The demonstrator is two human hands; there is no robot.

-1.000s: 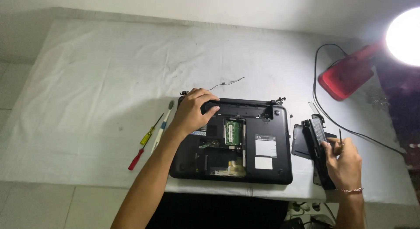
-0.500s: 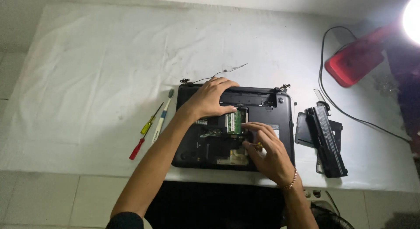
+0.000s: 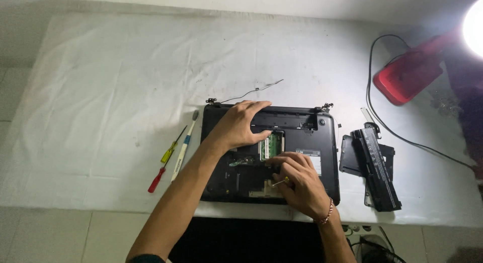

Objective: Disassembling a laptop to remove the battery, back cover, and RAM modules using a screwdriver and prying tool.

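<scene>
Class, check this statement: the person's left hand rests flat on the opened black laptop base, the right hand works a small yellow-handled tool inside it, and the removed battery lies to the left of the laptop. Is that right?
Not quite. The head view shows the battery lying right of the laptop base, not left; screwdrivers lie left. The left hand and right hand with the small tool are as stated.

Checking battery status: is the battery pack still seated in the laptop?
No, the long black battery pack lies on the white cloth to the right of the laptop, apart from it.
</scene>
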